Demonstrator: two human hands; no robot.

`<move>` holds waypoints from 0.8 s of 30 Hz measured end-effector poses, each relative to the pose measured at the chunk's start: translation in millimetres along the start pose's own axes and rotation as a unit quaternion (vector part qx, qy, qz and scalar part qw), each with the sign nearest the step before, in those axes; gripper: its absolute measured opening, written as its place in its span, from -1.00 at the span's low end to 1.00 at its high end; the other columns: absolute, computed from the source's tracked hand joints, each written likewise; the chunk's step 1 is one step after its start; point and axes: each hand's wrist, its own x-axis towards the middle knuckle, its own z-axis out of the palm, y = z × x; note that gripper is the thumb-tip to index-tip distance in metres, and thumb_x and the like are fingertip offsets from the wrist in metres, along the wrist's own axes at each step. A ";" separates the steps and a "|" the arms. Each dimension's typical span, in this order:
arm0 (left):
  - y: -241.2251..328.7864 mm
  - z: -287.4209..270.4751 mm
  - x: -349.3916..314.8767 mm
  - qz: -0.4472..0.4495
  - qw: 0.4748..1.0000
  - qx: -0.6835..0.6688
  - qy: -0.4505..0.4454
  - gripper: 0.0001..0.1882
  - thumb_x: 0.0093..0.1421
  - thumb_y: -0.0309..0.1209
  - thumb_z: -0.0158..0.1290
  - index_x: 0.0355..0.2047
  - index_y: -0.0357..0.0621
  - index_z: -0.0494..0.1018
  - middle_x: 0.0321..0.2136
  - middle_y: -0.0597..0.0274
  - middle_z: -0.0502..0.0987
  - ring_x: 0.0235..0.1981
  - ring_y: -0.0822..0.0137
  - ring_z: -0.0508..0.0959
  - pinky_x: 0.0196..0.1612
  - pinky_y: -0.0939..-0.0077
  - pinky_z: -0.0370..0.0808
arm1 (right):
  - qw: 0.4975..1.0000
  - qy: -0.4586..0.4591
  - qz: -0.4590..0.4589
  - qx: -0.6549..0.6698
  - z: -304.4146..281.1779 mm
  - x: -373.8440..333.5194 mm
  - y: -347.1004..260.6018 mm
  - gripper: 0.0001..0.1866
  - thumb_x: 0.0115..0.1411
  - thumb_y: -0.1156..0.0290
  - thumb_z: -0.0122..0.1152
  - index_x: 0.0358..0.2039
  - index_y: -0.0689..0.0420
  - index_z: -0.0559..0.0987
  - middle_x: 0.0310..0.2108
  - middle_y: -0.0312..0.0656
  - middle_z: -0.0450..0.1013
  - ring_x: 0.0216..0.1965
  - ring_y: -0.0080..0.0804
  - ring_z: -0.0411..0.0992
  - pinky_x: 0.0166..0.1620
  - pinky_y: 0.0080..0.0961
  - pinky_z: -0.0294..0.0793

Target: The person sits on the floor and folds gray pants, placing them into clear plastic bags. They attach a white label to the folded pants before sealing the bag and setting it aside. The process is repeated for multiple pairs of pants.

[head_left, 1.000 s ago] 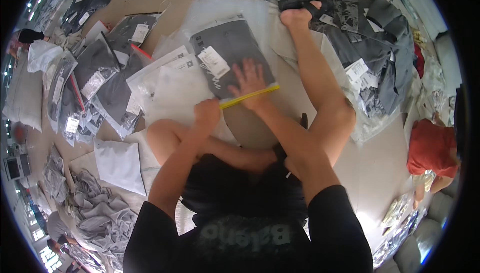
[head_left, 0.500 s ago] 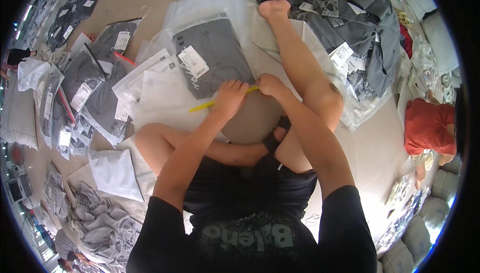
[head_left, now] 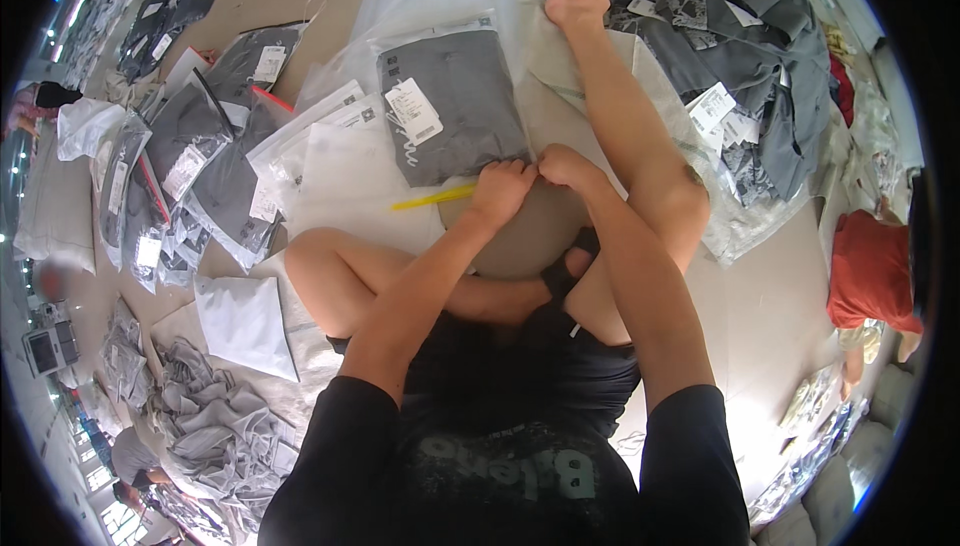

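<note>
A clear plastic bag (head_left: 498, 21) with a folded dark grey garment (head_left: 465, 96) inside lies flat in front of me. A white tag (head_left: 413, 111) shows on the garment. Along the bag's near edge runs a thin yellow strip (head_left: 432, 198), its left end sticking out. My left hand (head_left: 505, 189) is closed over this strip, palm down, hiding part of it. Close beside it, my right hand (head_left: 567, 167) is closed in a pinch at the bag's near right corner. What lies between those fingertips is mostly hidden.
Bagged grey garments (head_left: 180, 161) are heaped at left, beside flat clear bags (head_left: 325, 126). A white pouch (head_left: 245, 321) and crumpled grey cloth (head_left: 215, 401) lie nearer. Loose tagged grey garments (head_left: 750, 76) pile up beyond my outstretched leg. A person in red (head_left: 868, 271) is at right.
My left hand has slid right along the yellow strip, closer to my right hand, so more of the strip's left part shows. The whole view has shifted a little.
</note>
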 end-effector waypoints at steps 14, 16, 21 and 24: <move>-73.6 -90.1 -93.2 -0.003 0.978 0.089 -0.186 -0.88 0.12 -0.45 0.16 -0.31 -0.17 0.52 -0.41 0.03 0.61 -0.43 -0.04 0.65 -0.36 0.10 0.57 | 0.975 0.103 0.071 -0.185 -16.4 -23.5 -6.7 -0.61 0.22 0.46 0.17 0.07 0.20 0.63 0.04 0.09 0.60 0.05 0.10 0.59 0.05 -0.07 0.60; -84.7 -100.0 -81.5 -0.043 0.982 0.020 -0.183 -0.79 0.12 -0.36 0.22 -0.25 -0.17 0.55 -0.43 0.04 0.61 -0.41 -0.03 0.64 -0.28 0.11 0.58 | 0.969 0.144 0.086 -0.180 -18.2 -39.4 -17.1 -0.53 0.22 0.46 0.20 0.17 0.15 0.57 0.08 0.08 0.57 0.06 0.08 0.59 0.04 -0.07 0.60; -150.0 -70.7 -42.8 -0.386 0.891 -0.164 0.173 -0.50 0.08 -0.05 0.39 -0.25 -0.27 0.61 -0.50 0.11 0.61 -0.43 0.10 0.61 -0.25 0.22 0.54 | 0.899 0.317 -0.217 -0.210 -1.3 -61.4 -55.3 -0.41 0.23 0.53 0.14 0.30 0.00 0.45 0.33 -0.09 0.37 0.29 -0.05 0.41 0.19 -0.12 0.50; -180.6 -46.1 -22.5 -0.563 0.760 -0.301 0.126 -0.38 0.05 0.11 0.42 -0.27 -0.27 0.63 -0.42 0.16 0.65 -0.48 0.31 0.56 -0.35 0.34 0.51 | 0.885 0.299 -0.268 -0.236 22.9 -54.6 -53.6 -0.38 0.21 0.60 0.09 0.30 -0.07 0.46 0.39 -0.21 0.31 0.34 -0.09 0.34 0.27 -0.10 0.42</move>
